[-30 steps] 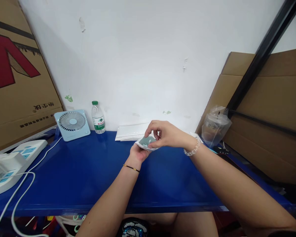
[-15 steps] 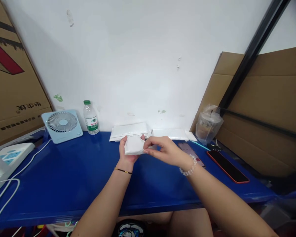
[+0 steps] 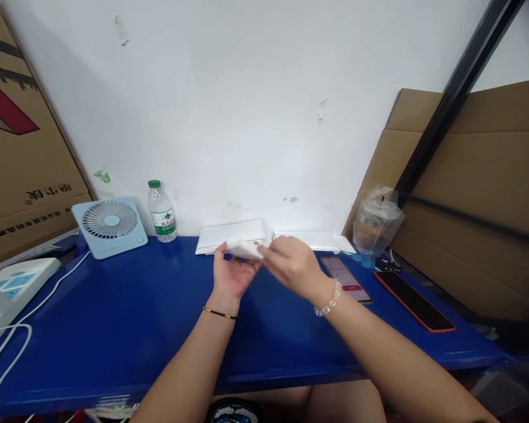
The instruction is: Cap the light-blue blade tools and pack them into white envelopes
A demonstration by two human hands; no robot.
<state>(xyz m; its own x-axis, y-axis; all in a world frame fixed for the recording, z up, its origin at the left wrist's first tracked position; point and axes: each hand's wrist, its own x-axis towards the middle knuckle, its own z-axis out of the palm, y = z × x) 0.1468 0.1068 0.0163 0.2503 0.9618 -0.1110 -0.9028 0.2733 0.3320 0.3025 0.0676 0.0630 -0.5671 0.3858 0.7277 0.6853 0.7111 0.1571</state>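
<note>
A small flat white packet (image 3: 243,249), glossy like plastic or paper, is held above the blue table, tilted so that it looks thin. My left hand (image 3: 233,277) grips it from below and the left side, palm upward, thumb at its left edge. The fingers of my right hand (image 3: 293,263) are closed in a pinch at the packet's right end and partly hide it. Just behind both hands, against the wall, lie a stack of white flat packets (image 3: 233,230) and a second white stack (image 3: 308,239).
On the blue table (image 3: 158,317) stand a light-blue fan (image 3: 111,226), a water bottle (image 3: 162,214) and a white power strip (image 3: 24,288) with cables. To the right lie a lit phone (image 3: 346,279), a red-edged phone (image 3: 414,301) and a bagged drink cup (image 3: 377,223).
The packet has tipped from showing its broad face to a thinner, slanted view. My right hand has turned and now covers its right end. The camera view has shifted slightly.
</note>
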